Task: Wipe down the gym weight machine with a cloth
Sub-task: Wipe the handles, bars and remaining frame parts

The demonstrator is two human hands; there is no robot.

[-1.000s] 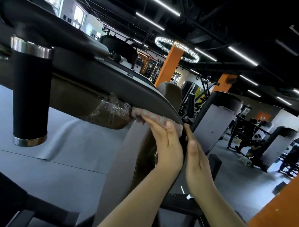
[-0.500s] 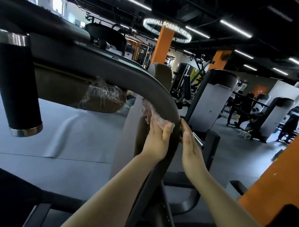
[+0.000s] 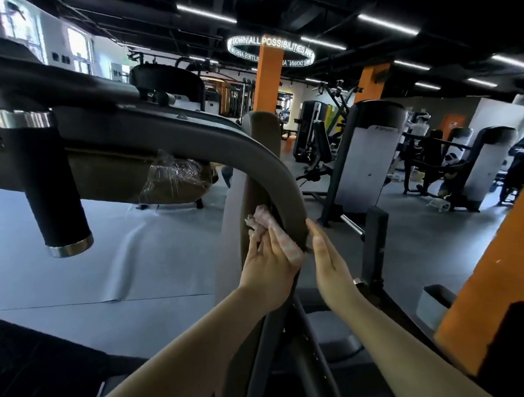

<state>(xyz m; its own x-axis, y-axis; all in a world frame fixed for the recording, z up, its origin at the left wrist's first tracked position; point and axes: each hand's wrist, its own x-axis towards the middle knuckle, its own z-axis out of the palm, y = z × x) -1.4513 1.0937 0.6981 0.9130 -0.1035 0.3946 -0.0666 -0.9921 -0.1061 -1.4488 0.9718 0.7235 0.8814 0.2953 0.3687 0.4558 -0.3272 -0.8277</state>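
The weight machine's dark grey curved frame arm (image 3: 271,165) sweeps from the upper left down through the middle of the view. A pale pink cloth (image 3: 279,238) lies against the inner left side of this arm. My left hand (image 3: 269,264) presses the cloth onto the frame with straight fingers. My right hand (image 3: 328,261) lies flat against the arm's outer right side, opposite the cloth, fingers straight. A black handle grip (image 3: 51,189) with chrome end caps hangs from the machine at the left.
A brown pad in plastic wrap (image 3: 176,181) sits under the frame. A grey padded backrest (image 3: 234,217) stands behind the arm. Other weight machines (image 3: 364,161) fill the right background. An orange panel (image 3: 493,293) stands close at the right. Grey floor mat (image 3: 122,264) lies left.
Both hands have slid down the curved frame arm, the left one pressing the cloth along its inner side. The view has tilted down with them.
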